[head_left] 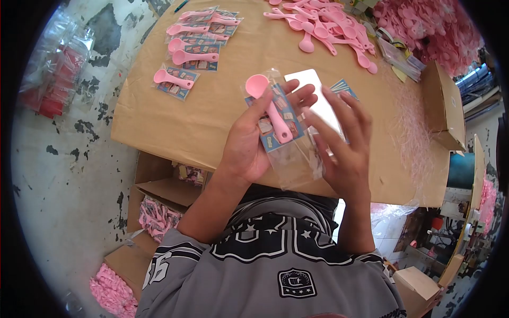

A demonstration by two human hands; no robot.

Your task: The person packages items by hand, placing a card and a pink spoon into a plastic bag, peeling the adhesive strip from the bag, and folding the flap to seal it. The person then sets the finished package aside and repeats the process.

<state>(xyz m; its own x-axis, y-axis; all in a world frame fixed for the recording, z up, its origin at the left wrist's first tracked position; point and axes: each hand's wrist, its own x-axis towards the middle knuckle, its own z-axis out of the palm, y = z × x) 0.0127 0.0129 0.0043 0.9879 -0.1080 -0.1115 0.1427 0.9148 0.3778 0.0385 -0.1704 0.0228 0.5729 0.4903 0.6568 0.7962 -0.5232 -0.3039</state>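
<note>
My left hand (249, 140) holds a clear plastic bag (294, 164) with a blue printed card (291, 117) and a pink spoon (275, 117), the thumb lying over the spoon's handle. The bowl of the spoon points up and away from me. To the right, my right hand (344, 138) is raised beside the bag's lower end with its fingers apart. Behind the hands lie a white sheet (313, 85) and some blue cards (345, 89), partly covered.
Bagged spoons (196, 53) lie at the table's back left. A heap of loose pink spoons (323, 26) is at the back. Cardboard box (442, 106) and pink strands (416, 138) are at the right. Open boxes (169, 191) stand below the table's front left edge.
</note>
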